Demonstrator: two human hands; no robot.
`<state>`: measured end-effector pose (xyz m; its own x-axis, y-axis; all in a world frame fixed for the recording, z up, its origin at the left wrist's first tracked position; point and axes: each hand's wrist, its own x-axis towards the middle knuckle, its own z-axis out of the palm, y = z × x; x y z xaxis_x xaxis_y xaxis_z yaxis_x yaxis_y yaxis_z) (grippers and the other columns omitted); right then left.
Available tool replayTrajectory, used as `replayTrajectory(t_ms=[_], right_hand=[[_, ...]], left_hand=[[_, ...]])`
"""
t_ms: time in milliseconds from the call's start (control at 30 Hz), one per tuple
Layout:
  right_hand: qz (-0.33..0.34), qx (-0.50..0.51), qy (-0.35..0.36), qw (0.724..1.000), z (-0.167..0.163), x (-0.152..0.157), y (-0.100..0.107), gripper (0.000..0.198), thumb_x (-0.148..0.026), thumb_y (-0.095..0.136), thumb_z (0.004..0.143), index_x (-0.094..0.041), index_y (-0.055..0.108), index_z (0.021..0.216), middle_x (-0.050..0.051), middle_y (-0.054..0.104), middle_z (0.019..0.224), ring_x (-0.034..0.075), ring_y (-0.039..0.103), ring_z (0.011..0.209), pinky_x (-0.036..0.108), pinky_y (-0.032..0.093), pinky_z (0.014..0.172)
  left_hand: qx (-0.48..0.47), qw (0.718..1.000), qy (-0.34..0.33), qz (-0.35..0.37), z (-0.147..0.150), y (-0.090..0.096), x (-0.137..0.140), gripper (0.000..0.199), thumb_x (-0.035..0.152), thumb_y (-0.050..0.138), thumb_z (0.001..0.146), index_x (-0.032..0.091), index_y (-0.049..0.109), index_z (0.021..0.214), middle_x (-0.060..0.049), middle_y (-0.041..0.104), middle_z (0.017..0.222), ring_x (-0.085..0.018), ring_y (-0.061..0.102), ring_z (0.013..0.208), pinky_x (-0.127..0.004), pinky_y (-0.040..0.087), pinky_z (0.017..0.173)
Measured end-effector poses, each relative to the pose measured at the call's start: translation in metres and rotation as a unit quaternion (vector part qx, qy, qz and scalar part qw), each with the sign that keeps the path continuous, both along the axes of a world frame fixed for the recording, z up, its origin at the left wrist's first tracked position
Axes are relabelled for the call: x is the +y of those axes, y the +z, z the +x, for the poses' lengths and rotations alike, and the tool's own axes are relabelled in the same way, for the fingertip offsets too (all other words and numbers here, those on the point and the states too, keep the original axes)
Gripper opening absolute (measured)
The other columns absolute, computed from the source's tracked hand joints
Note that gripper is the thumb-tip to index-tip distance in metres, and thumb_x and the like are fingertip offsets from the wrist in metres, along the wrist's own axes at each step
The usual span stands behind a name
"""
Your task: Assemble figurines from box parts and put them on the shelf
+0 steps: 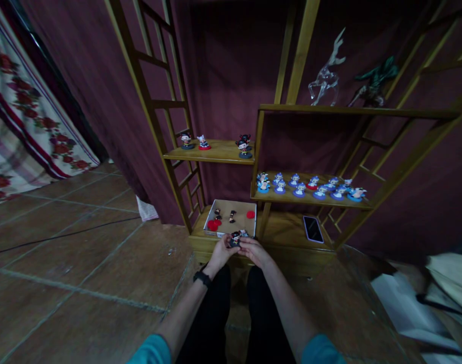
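Observation:
A small black-haired figurine (235, 237) with a dark round base is held between both hands, just over the front edge of a shallow box. My left hand (221, 251) grips it from the left, fingers closed on the base. From the right, my right hand (255, 249) pinches the same base. Inside the white-rimmed box (236, 204) lie several loose dark figure parts (232, 216), red discs (213, 225) at the left and one red disc (250, 215) at the right. Another small figure (243, 233) shows just behind my right fingers, partly hidden.
The left shelf (216, 150) bears several figurines. On the right shelf (303, 197) stand several blue and purple ones (299, 189). A phone (313, 229) lies on the lower board. Up high are a clear deer statue (327, 78) and a green statue (377, 81). A cable (64, 235) crosses the floor.

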<state>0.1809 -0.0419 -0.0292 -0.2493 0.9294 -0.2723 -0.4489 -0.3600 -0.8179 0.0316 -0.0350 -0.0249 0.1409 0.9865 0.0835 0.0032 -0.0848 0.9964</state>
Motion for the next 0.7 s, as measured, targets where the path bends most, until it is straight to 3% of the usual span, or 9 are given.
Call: replayTrajectory(t_ms=[300, 700], right_hand=[[0.011, 0.005, -0.001, 1.000, 0.001, 0.001, -0.002, 0.031, -0.014, 0.066, 0.063, -0.016, 0.059, 0.093, 0.008, 0.064, 0.097, 0.017, 0.062, 0.082, 0.034, 0.050, 0.076], [0.009, 0.009, 0.008, 1.000, 0.002, -0.003, 0.006, 0.035, -0.014, 0.069, 0.059, -0.017, 0.059, 0.093, 0.006, 0.063, 0.094, 0.016, 0.062, 0.081, 0.035, 0.048, 0.080]], left_hand=[[-0.012, 0.999, -0.047, -0.015, 0.001, 0.006, -0.003, 0.054, 0.020, 0.075, 0.051, 0.012, 0.052, 0.100, -0.008, 0.063, 0.091, -0.016, 0.059, 0.076, -0.027, 0.047, 0.070], [-0.014, 0.999, -0.019, -0.045, 0.001, 0.016, -0.006, 0.046, 0.021, 0.076, 0.047, 0.013, 0.059, 0.090, -0.007, 0.066, 0.084, -0.020, 0.060, 0.078, -0.033, 0.047, 0.075]])
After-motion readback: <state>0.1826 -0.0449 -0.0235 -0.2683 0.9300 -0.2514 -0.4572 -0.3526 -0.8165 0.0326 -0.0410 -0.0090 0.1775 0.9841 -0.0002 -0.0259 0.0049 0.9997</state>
